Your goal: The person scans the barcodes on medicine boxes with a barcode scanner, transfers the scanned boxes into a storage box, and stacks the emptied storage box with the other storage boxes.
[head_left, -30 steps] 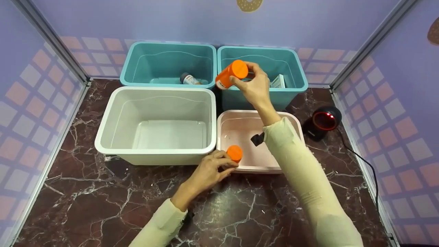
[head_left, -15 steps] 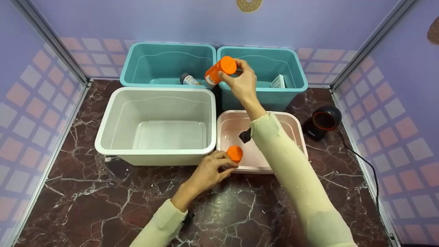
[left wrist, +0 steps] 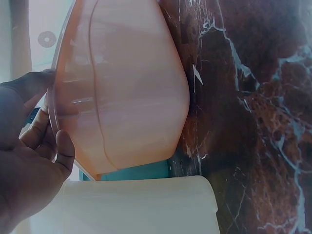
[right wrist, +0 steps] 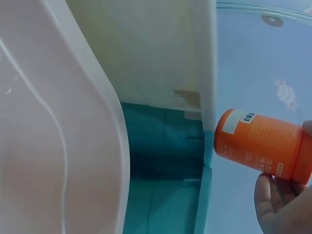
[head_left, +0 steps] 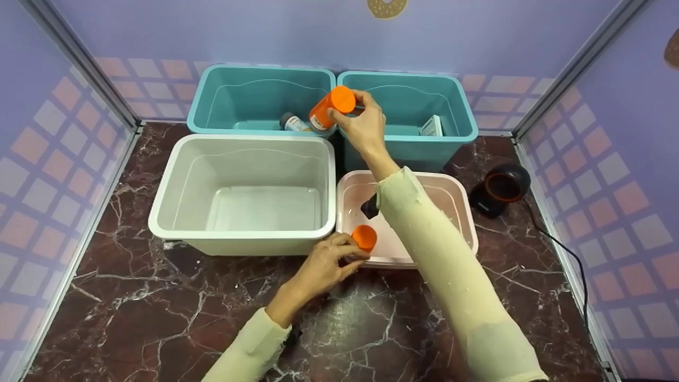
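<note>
In the head view my right hand (head_left: 366,127) holds an orange pill bottle (head_left: 320,115), tilted with its cap up, over the inner end of the left blue bin (head_left: 260,71). Thumb and fingers clasp it near its cap; the right wrist view shows the orange bottle (right wrist: 258,144) with white print and a barcode. My left hand (head_left: 329,260) grips the near-left rim of the pink bin (head_left: 408,262), thumb outside. Right by those fingers is another orange-capped bottle (head_left: 364,237), its lower part hidden. The left wrist view shows the left hand (left wrist: 34,141) on that rim.
A brown-capped bottle (head_left: 295,123) lies in the left blue bin. The right blue bin (head_left: 406,139) holds a small white box (head_left: 432,126). At the front left stands a large white bin (head_left: 244,234). A corded black scanner (head_left: 498,188) stands right of the pink bin.
My right hand has carried the orange bottle leftward, from the right blue bin's edge to above the left one. The scanner's red lights went off. My left hand has stayed put.
</note>
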A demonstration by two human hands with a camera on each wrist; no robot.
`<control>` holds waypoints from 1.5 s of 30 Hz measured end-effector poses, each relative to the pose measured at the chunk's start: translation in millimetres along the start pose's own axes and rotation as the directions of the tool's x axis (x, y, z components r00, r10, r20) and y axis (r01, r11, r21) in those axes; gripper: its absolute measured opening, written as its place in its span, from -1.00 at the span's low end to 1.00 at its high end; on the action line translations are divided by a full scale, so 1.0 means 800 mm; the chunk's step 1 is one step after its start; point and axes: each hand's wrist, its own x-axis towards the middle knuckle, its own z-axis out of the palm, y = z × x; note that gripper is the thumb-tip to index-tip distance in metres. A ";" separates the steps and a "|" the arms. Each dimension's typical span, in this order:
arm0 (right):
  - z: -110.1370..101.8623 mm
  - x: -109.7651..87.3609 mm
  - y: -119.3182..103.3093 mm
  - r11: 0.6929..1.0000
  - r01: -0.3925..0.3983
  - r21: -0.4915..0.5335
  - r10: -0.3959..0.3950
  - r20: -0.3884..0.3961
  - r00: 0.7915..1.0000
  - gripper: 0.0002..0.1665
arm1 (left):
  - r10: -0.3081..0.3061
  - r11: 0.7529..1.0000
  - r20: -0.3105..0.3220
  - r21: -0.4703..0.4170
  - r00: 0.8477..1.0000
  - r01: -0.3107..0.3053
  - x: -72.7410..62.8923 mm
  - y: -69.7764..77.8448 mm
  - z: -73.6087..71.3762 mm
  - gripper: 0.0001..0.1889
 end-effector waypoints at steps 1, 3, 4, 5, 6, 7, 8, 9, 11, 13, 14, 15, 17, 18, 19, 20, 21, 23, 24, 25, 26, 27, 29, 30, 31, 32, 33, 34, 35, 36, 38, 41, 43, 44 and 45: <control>0.002 0.001 0.001 1.000 -0.003 0.001 0.003 -0.002 1.000 -0.28 | 0.002 1.000 0.000 0.000 1.000 -0.002 0.000 0.000 0.000 -0.84; 0.005 0.001 0.002 1.000 -0.008 -0.006 0.008 -0.001 1.000 -0.28 | 0.006 1.000 0.002 0.003 1.000 -0.006 0.000 -0.001 0.000 -0.84; 0.006 0.002 0.002 1.000 -0.008 -0.011 0.008 0.000 1.000 -0.28 | 0.009 1.000 0.002 0.006 1.000 -0.009 0.000 -0.001 0.000 -0.85; 0.008 0.002 0.003 1.000 -0.007 -0.018 0.007 0.001 1.000 -0.27 | 0.011 1.000 0.003 0.008 1.000 -0.011 0.000 -0.001 0.000 -0.85; 0.009 0.003 0.003 1.000 -0.006 -0.025 0.006 0.005 1.000 -0.27 | 0.013 1.000 0.003 0.009 1.000 -0.014 0.000 -0.002 0.000 -0.85; 0.011 0.003 0.003 0.999 -0.005 -0.034 0.005 0.010 1.000 -0.27 | 0.015 1.000 0.004 0.008 1.000 -0.015 0.000 -0.002 0.000 -0.85; 0.012 0.004 0.003 0.999 -0.005 -0.044 0.006 0.016 1.000 -0.27 | 0.018 1.000 0.004 0.008 1.000 -0.018 0.000 -0.002 0.000 -0.85; 0.014 0.004 0.003 0.999 -0.004 -0.052 0.005 0.023 1.000 -0.26 | 0.020 1.000 0.005 0.006 1.000 -0.020 0.000 -0.002 0.000 -0.85; 0.016 0.005 0.001 0.997 -0.002 -0.073 0.004 0.035 0.999 -0.26 | 0.024 1.000 0.008 0.005 1.000 -0.024 0.000 -0.002 -0.001 -0.86; 0.018 0.006 -0.001 0.996 -0.004 -0.095 0.009 0.049 0.999 -0.26 | 0.027 1.000 0.008 0.005 1.000 -0.028 0.001 -0.003 0.000 -0.86; 0.019 0.007 -0.002 0.994 -0.004 -0.107 0.010 0.052 0.999 -0.26 | 0.029 1.000 0.007 0.006 1.000 -0.030 0.001 -0.003 0.000 -0.86; 0.020 0.008 -0.002 0.993 -0.004 -0.117 0.011 0.055 0.998 -0.26 | 0.029 1.000 0.006 0.005 1.000 -0.030 0.001 -0.003 0.000 -0.86; 0.022 0.009 -0.003 0.990 -0.006 -0.138 0.015 0.061 0.998 -0.27 | 0.031 1.000 0.002 0.006 1.000 -0.031 0.001 -0.003 0.000 -0.86; 0.023 0.010 -0.003 0.989 -0.005 -0.148 0.015 0.063 0.998 -0.27 | 0.031 1.000 0.000 0.004 1.000 -0.031 0.001 -0.003 0.001 -0.86; 0.024 0.010 -0.003 0.988 -0.002 -0.157 0.013 0.066 0.998 -0.27 | 0.031 1.000 -0.002 0.002 1.000 -0.031 0.000 -0.003 0.001 -0.85; 0.025 0.011 -0.003 0.986 -0.001 -0.168 0.012 0.068 0.998 -0.27 | 0.032 0.999 -0.004 0.000 0.999 -0.032 0.000 -0.003 0.001 -0.85; 0.026 0.011 -0.003 0.984 0.002 -0.176 0.011 0.071 0.997 -0.27 | 0.032 0.999 -0.005 -0.001 0.999 -0.032 0.000 -0.003 0.001 -0.85; 0.029 0.011 -0.002 0.981 0.004 -0.194 0.011 0.077 0.997 -0.27 | 0.033 0.999 -0.005 -0.004 0.999 -0.033 0.000 -0.003 0.001 -0.85; 0.030 0.010 -0.002 0.980 0.002 -0.199 0.014 0.081 0.997 -0.27 | 0.033 0.999 -0.005 -0.006 0.999 -0.033 0.000 -0.003 0.001 -0.85; 0.031 0.010 -0.002 0.979 -0.001 -0.205 0.019 0.085 0.996 -0.27 | 0.035 0.999 -0.005 -0.006 0.999 -0.035 0.000 -0.003 0.001 -0.85; 0.031 0.010 -0.001 0.978 -0.003 -0.209 0.022 0.088 0.996 -0.27 | 0.035 0.999 -0.005 -0.007 0.999 -0.035 0.000 -0.003 0.001 -0.85; 0.032 0.010 -0.001 0.977 -0.004 -0.211 0.023 0.091 0.996 -0.27 | 0.036 0.999 -0.005 -0.007 0.999 -0.036 0.000 -0.004 0.001 -0.85; 0.034 0.010 0.001 0.978 -0.005 -0.209 0.026 0.099 0.995 -0.27 | 0.038 0.999 -0.008 -0.005 0.999 -0.038 0.000 -0.004 0.001 -0.85; 0.035 0.010 0.001 0.978 -0.003 -0.207 0.025 0.103 0.994 -0.27 | 0.039 0.999 -0.010 -0.003 0.999 -0.039 0.000 -0.004 0.001 -0.85; 0.035 0.010 0.002 0.978 0.000 -0.206 0.022 0.106 0.994 -0.28 | 0.041 0.999 -0.012 -0.002 0.999 -0.041 0.000 -0.004 0.001 -0.85; 0.035 0.010 0.003 0.979 0.003 -0.203 0.019 0.109 0.994 -0.28 | 0.042 0.999 -0.013 -0.003 0.999 -0.042 0.000 -0.004 0.001 -0.85; 0.036 0.010 0.003 0.980 0.005 -0.199 0.018 0.116 0.993 -0.29 | 0.044 0.999 -0.015 -0.001 0.999 -0.044 0.000 -0.004 0.001 -0.85; 0.036 0.009 0.004 0.981 0.007 -0.196 0.017 0.122 0.992 -0.29 | 0.046 0.999 -0.017 -0.001 0.999 -0.046 0.000 -0.004 0.001 -0.85; 0.036 0.009 0.004 0.981 0.008 -0.192 0.017 0.127 0.992 -0.30 | 0.048 0.999 -0.018 -0.001 0.999 -0.048 0.000 -0.004 0.001 -0.85; 0.036 0.009 0.004 0.982 0.008 -0.191 0.018 0.133 0.991 -0.30 | 0.049 0.999 -0.019 -0.002 0.999 -0.049 0.000 -0.004 0.002 -0.85; 0.036 0.009 0.005 0.982 0.005 -0.189 0.022 0.142 0.990 -0.31 | 0.053 0.999 -0.022 -0.003 0.998 -0.053 0.000 -0.004 0.002 -0.86; 0.036 0.009 0.006 0.982 -0.001 -0.187 0.030 0.152 0.988 -0.31 | 0.058 0.998 -0.027 -0.005 0.998 -0.058 0.000 -0.004 0.001 -0.85; 0.035 0.008 0.006 0.983 -0.002 -0.186 0.032 0.159 0.987 -0.32 | 0.058 0.998 -0.032 -0.004 0.998 -0.058 0.000 -0.004 0.001 -0.86; 0.034 0.008 0.006 0.983 -0.005 -0.182 0.035 0.163 0.986 -0.32 | 0.058 0.998 -0.033 -0.004 0.998 -0.058 0.000 -0.004 0.001 -0.86; 0.034 0.008 0.005 0.984 -0.005 -0.179 0.035 0.168 0.985 -0.33 | 0.055 0.998 -0.031 -0.003 0.998 -0.055 0.000 -0.004 0.001 -0.86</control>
